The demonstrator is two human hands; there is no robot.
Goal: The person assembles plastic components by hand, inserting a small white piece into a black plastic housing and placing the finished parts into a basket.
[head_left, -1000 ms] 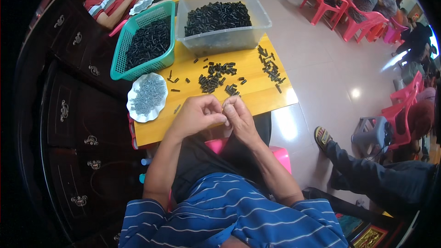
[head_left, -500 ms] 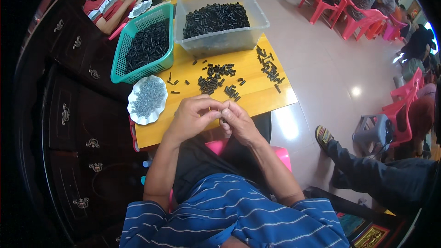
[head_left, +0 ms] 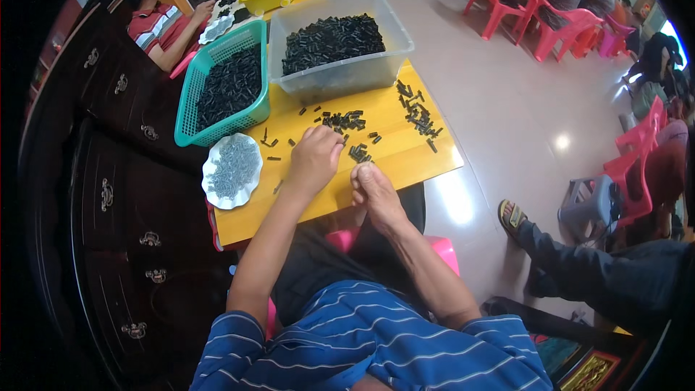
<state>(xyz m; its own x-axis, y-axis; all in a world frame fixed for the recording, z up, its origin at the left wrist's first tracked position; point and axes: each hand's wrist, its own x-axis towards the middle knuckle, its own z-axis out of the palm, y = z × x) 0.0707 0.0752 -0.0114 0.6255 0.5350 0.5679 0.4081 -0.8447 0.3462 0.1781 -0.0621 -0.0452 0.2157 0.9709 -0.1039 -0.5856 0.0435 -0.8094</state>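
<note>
From where I stand, the small black tubes [head_left: 340,122] lie loose in the middle of the yellow table [head_left: 398,161], with a smaller cluster [head_left: 357,151] nearer the person and a separate scatter of longer pieces [head_left: 418,112] by the right edge. The left hand [head_left: 316,161] reaches to the near side of the middle pile, fingers bent down, their tips partly hidden, so I can't tell whether they grip anything. The right hand [head_left: 378,194] has thumb and finger drawn together just beside the cluster; whether a piece sits between them, I can't tell. I'd judge each tube very light, stiff and hard to break, perhaps a little slippery, best pinched around its middle with thumb and forefinger. They look like smooth plastic, short and straight with a faint shine. More dark bits heap in the cloudy plastic tub [head_left: 340,85] at the far side and the lattice-walled green basket [head_left: 185,112] to its left. Nearer, a white dish [head_left: 211,175] with a wavy rim holds slim, silvery pieces [head_left: 234,165], seemingly metal.
</note>
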